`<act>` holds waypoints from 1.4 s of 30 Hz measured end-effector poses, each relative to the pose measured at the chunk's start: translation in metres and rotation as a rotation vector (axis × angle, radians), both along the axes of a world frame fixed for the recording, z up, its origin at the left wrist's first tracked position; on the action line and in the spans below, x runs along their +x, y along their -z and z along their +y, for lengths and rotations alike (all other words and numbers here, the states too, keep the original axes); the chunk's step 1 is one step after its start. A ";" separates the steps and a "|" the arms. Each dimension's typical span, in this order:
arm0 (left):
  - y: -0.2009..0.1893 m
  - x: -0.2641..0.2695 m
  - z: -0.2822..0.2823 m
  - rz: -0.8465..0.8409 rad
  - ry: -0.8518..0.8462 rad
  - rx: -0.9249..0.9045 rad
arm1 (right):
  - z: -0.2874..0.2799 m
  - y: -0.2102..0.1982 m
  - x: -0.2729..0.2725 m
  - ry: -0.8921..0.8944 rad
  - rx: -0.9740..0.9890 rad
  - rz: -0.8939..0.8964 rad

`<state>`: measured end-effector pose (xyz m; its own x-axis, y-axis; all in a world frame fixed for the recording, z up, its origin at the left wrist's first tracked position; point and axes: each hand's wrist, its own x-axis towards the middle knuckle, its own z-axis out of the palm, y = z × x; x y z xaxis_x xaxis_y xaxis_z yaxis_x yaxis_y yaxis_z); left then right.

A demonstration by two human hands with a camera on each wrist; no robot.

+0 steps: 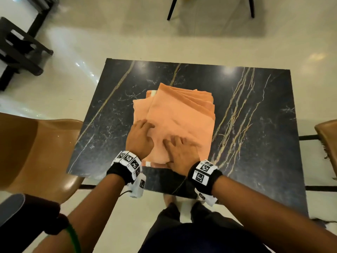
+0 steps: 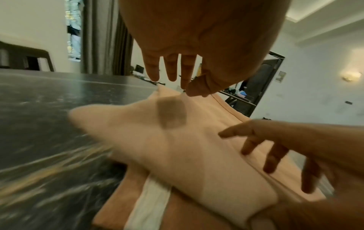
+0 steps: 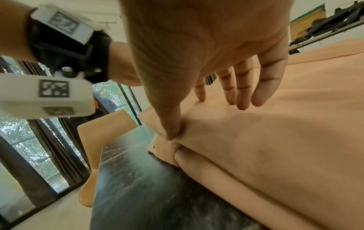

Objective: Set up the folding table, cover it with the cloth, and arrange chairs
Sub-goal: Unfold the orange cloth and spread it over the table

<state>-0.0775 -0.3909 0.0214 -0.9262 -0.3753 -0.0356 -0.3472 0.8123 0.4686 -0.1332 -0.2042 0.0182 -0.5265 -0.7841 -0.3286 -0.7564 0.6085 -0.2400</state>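
Observation:
The folding table stands open, its top dark marble with gold veins. A folded orange cloth lies in the middle of it. My left hand rests on the cloth's near-left part with straight fingers. In the left wrist view the left hand hovers just over the cloth. My right hand lies on the near edge. In the right wrist view the right hand has its fingertips on top of the cloth and its thumb pressed at the fold's edge.
A brown plastic chair stands at the table's left near corner, and another chair at the right edge. Black chair legs show at the far side. Dark furniture stands far left on the pale glossy floor.

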 end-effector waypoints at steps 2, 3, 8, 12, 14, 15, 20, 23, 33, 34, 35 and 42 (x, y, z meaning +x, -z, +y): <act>0.004 0.029 -0.002 0.053 -0.114 0.019 | -0.011 -0.001 0.005 -0.013 -0.026 -0.017; 0.006 0.042 -0.002 0.067 -0.178 0.023 | -0.016 -0.001 0.006 -0.023 -0.038 -0.018; 0.025 0.091 -0.003 0.047 -0.329 0.149 | -0.052 0.003 0.015 -0.090 -0.063 0.049; 0.027 0.107 0.010 0.101 -0.220 0.141 | -0.078 0.010 0.029 -0.087 0.017 0.172; 0.023 0.109 0.019 0.091 -0.162 0.195 | -0.087 0.014 0.035 -0.127 0.077 0.224; 0.023 0.108 0.023 0.055 -0.122 0.222 | -0.090 0.012 0.035 -0.149 0.080 0.240; 0.031 0.099 0.033 -0.143 0.153 0.235 | -0.076 -0.015 0.001 0.288 -0.330 -0.102; 0.036 0.084 0.035 -0.129 0.297 0.103 | -0.028 -0.029 -0.036 0.618 -0.702 -0.223; 0.031 -0.007 0.039 -0.365 0.375 0.024 | 0.235 0.008 -0.043 1.688 -0.887 -0.165; 0.035 -0.015 0.043 -0.398 0.373 0.030 | 0.261 0.030 -0.033 1.705 -0.775 -0.201; 0.037 -0.021 0.046 -0.420 0.366 0.021 | 0.276 0.042 -0.020 1.700 -0.670 -0.200; 0.038 -0.036 0.075 -0.553 0.277 -0.115 | 0.261 0.017 -0.004 1.263 -0.474 0.120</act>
